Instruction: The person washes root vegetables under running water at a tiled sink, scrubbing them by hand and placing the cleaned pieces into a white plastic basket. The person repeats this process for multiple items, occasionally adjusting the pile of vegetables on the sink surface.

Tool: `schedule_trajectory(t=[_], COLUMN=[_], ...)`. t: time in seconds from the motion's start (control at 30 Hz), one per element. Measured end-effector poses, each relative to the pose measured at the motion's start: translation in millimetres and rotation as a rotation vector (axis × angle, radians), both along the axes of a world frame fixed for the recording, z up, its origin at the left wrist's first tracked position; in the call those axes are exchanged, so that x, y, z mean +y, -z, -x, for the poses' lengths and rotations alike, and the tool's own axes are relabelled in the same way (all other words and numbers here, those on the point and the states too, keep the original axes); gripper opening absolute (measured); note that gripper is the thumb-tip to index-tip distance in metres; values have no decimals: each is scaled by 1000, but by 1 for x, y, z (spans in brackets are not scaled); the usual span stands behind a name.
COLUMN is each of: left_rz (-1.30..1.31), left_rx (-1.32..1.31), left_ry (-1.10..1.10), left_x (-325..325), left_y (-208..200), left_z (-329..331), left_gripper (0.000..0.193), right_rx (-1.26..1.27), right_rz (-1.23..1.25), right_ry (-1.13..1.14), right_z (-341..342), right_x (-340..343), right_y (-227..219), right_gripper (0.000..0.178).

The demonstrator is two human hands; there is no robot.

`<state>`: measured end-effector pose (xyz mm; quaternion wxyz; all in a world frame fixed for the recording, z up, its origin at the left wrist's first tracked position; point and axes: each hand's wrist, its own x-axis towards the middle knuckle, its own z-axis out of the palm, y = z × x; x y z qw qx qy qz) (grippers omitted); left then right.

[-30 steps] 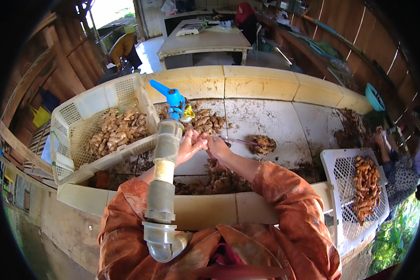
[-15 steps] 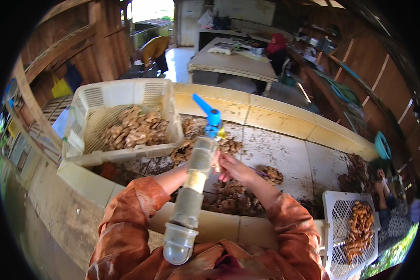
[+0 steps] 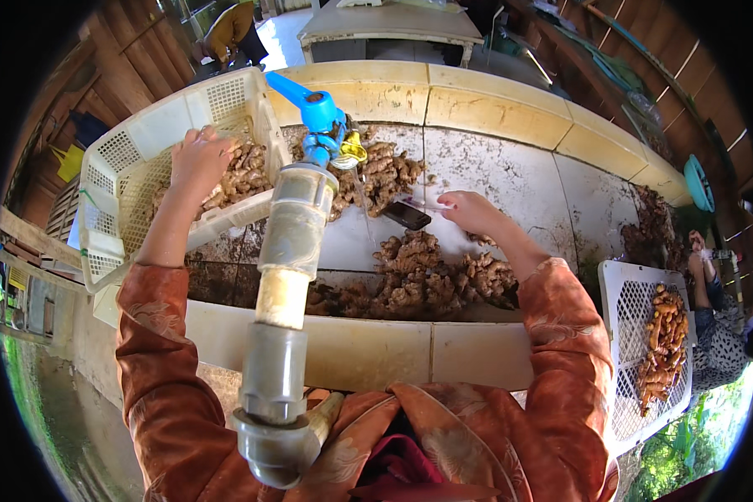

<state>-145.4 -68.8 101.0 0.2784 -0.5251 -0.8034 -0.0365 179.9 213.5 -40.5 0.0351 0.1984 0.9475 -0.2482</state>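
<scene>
My left hand [image 3: 199,164] reaches into the white plastic crate [image 3: 109,197], fingers bent over the pile of ginger roots [image 3: 251,167]. Its fingertips are partly hidden among the pieces. Over the tiled basin, my right hand [image 3: 472,212] pinches the thin, pale purple handle of what looks like a brush [image 3: 407,215], whose head is dark and rectangular. Soil-covered ginger [image 3: 418,263] lies in a heap just below that hand. More ginger [image 3: 385,180] sits behind the tap. A thin stream of water [image 3: 365,199] falls from the tap with a blue lever [image 3: 316,113].
A thick grey pipe [image 3: 289,251] rises in front of me between my arms. The basin's yellowish tiled wall [image 3: 494,109] curves along the far side. To the right, a white mesh basket [image 3: 626,335] holds ginger, near another person's hands [image 3: 699,251]. A turquoise basin [image 3: 699,182] leans beyond.
My hands have parted from near the tap. The left has moved into the crate, and the right is farther right with the brush. My view has tilted down.
</scene>
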Motion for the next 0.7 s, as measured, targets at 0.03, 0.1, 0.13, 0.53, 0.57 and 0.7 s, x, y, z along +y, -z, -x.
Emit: schedule_trajectory(t=[0.03, 0.1, 0.13, 0.53, 0.57, 0.7], left_rz=[-4, -40, 34, 297, 329, 393], left_rx=[233, -604, -860, -470, -494, -557], left_ry=[53, 234, 308, 7, -37, -119], left_x=[0, 15, 22, 107, 110, 113], left_y=[0, 17, 30, 206, 212, 221], left_z=[-5, -24, -36, -16, -10, -2], left_gripper=[21, 21, 20, 55, 55, 55], right_rx=[-4, 70, 82, -152, -180, -177], right_rz=[-33, -202, -264, 3, -51, -40], right_ry=[13, -75, -144, -44, -105, -108], right_z=[-6, -12, -12, 45, 47, 49], right_x=[6, 6, 7, -56, -61, -57], right_y=[10, 32, 40, -9, -7, 1], right_gripper=[35, 36, 36, 49, 47, 40])
